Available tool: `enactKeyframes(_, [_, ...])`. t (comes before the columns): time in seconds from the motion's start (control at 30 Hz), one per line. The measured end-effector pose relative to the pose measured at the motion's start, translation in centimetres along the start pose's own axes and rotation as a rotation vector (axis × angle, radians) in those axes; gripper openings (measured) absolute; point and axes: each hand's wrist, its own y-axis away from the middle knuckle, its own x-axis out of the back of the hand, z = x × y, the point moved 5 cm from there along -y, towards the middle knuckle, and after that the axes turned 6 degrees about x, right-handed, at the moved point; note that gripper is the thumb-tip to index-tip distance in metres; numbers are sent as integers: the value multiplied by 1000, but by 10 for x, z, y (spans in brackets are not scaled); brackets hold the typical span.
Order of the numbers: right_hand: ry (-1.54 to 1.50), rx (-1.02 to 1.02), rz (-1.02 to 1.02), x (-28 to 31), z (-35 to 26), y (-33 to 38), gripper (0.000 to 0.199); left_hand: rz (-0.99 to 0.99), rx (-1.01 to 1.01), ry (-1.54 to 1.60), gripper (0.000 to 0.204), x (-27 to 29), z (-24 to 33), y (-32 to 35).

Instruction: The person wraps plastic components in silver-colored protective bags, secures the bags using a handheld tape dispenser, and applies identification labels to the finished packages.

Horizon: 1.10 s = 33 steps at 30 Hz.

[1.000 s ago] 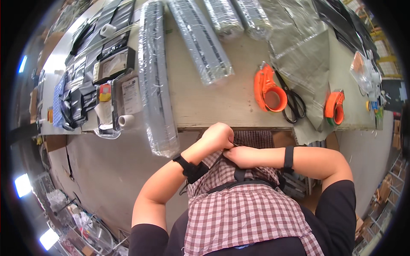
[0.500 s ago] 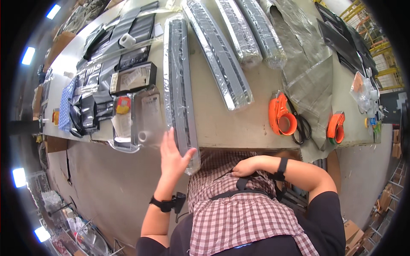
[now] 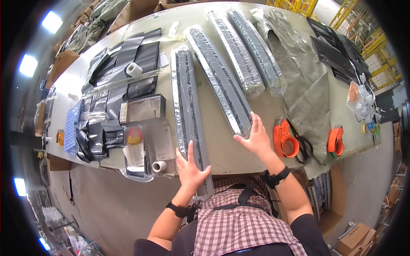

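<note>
My left hand (image 3: 191, 172) lies with spread fingers on the near end of a long grey-and-black strip-like piece wrapped in clear plastic (image 3: 186, 94). That wrapped piece sticks out past the table's near edge. At the near end of a second wrapped piece (image 3: 220, 79), slanting to the right of the first, my right hand (image 3: 259, 138) rests with its fingers stretched out. It touches the plastic there without wrapping round it. Two more wrapped pieces, a third (image 3: 236, 53) and a fourth (image 3: 257, 51), lie beyond, side by side.
Right of my right hand are an orange tape dispenser (image 3: 279, 133), black-handled scissors (image 3: 306, 150) and another orange dispenser (image 3: 336, 143). Grey-green sheeting (image 3: 305, 94) covers the table there. To the left stand a black open box (image 3: 144, 109), a white roll (image 3: 159, 166) and black plastic bags (image 3: 128, 55).
My right hand has moved from my apron up to the second wrapped piece and opened. My left hand stays on the first. The view has shifted, showing more of the table's far side.
</note>
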Motion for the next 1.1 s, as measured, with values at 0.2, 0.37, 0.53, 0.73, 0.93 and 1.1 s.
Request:
enactKeyframes(0.2, [113,57,84,7,-20,1,89,-36,43,300,107,3,-15,-41])
enactKeyframes(0.37, [417,906,-296,-28,-98,51,71,-133,180,341,114,2,-30,-90])
enactKeyframes(0.53, [109,1007,-150,-86,-84,99,60,-214,108,380,105,-7,-34,-92])
enactKeyframes(0.73, [-126,1099,-5,-7,-89,78,40,-606,274,1056,74,32,-4,-72])
enactKeyframes(0.93, [-349,1091,137,114,-143,70,36,317,-874,282,68,95,59,-50])
enactKeyframes(1.1, [-860,852,260,194,-183,69,78,263,-868,-137,51,139,139,-3])
